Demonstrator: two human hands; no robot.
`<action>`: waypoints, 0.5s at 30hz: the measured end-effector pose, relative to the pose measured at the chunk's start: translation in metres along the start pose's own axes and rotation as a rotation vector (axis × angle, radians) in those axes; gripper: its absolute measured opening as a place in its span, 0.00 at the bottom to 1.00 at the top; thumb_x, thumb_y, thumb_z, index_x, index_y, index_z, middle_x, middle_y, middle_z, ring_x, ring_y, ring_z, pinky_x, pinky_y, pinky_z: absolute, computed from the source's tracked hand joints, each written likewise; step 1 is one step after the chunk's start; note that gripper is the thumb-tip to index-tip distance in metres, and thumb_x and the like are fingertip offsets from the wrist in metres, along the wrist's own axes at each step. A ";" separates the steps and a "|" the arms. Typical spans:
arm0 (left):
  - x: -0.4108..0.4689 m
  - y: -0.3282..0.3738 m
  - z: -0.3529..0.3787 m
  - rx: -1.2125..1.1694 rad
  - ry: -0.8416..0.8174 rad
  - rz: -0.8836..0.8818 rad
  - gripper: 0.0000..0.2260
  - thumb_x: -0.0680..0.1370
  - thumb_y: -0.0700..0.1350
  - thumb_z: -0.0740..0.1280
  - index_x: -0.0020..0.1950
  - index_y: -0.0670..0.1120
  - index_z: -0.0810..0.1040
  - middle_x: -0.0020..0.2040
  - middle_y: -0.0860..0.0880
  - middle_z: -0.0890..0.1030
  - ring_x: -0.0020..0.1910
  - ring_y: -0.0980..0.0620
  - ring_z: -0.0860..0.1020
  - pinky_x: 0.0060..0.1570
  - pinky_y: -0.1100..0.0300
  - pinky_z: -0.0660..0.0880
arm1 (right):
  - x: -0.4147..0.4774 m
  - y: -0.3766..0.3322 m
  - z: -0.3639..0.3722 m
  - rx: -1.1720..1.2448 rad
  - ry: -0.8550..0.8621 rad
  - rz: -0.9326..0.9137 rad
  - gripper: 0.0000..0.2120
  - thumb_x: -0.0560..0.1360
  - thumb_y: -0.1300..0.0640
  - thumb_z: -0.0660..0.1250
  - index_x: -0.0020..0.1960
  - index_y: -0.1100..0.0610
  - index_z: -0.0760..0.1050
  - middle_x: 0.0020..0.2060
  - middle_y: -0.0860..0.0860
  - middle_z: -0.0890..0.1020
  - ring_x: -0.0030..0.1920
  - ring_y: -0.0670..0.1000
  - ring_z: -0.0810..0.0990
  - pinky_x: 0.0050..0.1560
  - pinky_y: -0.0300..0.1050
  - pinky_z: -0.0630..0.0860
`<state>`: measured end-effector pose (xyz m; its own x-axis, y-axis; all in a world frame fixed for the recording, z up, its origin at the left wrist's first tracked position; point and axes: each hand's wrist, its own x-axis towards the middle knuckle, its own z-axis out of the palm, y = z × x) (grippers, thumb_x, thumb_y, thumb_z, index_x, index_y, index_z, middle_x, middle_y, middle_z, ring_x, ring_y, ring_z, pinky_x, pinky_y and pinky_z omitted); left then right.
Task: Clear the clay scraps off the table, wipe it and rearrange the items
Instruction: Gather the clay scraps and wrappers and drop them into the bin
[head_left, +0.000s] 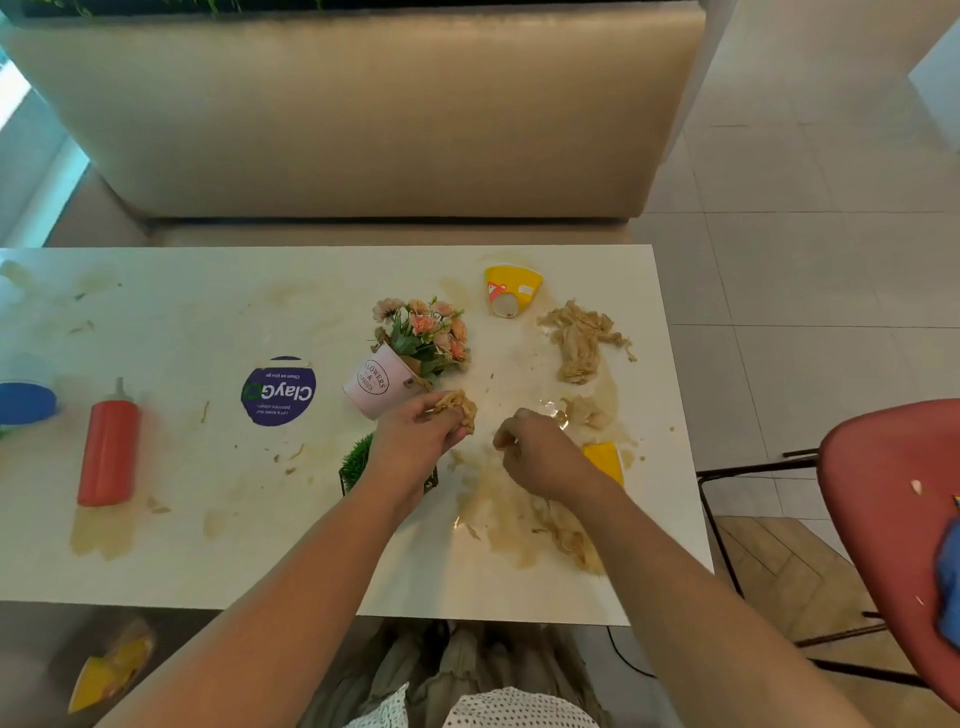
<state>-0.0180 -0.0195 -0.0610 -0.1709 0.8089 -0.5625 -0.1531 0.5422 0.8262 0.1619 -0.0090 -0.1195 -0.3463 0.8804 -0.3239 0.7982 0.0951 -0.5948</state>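
- The pink flower pot (375, 387) lies tipped over on the white table (208, 322). Its flowers point away from the person and to the right.
- The left hand (415, 439) is just in front of the pot, with its fingers curled round a clump of clay scraps (461, 408) close beside the pot's rim.
- The right hand (543, 460) is to the right of the pot and apart from the left hand, knuckles up and fingers curled down toward the table. I cannot tell whether it pinches anything (the fingertips hide what is under them).
- A large scrap pile (579, 338) lies well to the right of the pot, and a smaller scrap (587, 410) sits nearer, just beyond the right hand.
- Flattened scraps (566, 538) and tan smears lie to the right of the pot and nearer the person, partly under the right forearm.
- A yellow cup (511, 291) lies on its side beyond the pot, to the right.
- A yellow piece (605, 460) shows to the right of the pot, behind the right hand.
- A small green plant (358, 457) sits just in front of the pot, partly hidden by the left wrist.
- A purple round sticker (279, 392) is just left of the pot, and a red squeeze bottle (109, 447) is well to its left.
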 end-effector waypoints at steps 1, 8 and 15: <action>-0.002 -0.002 0.002 0.001 -0.007 -0.010 0.08 0.80 0.36 0.70 0.58 0.44 0.84 0.51 0.44 0.87 0.51 0.47 0.86 0.55 0.58 0.82 | -0.006 0.002 -0.005 -0.102 -0.080 -0.018 0.16 0.74 0.64 0.65 0.61 0.58 0.78 0.56 0.54 0.74 0.58 0.58 0.73 0.54 0.49 0.74; -0.015 -0.015 0.013 0.042 -0.033 -0.070 0.08 0.80 0.36 0.70 0.58 0.44 0.84 0.51 0.43 0.87 0.48 0.50 0.86 0.50 0.63 0.81 | -0.038 0.019 0.006 -0.663 -0.188 -0.036 0.18 0.79 0.61 0.63 0.68 0.54 0.70 0.69 0.57 0.67 0.66 0.61 0.68 0.63 0.57 0.67; -0.020 -0.025 0.017 0.092 -0.012 -0.071 0.08 0.80 0.36 0.71 0.57 0.45 0.84 0.49 0.44 0.87 0.46 0.51 0.86 0.54 0.59 0.82 | -0.019 0.018 0.007 -0.313 0.088 0.020 0.09 0.76 0.65 0.64 0.53 0.54 0.76 0.49 0.52 0.75 0.51 0.57 0.77 0.52 0.50 0.68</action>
<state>0.0059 -0.0451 -0.0698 -0.1511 0.7703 -0.6195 -0.0738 0.6161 0.7842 0.1789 -0.0274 -0.1293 -0.2963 0.9189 -0.2606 0.9218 0.2038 -0.3297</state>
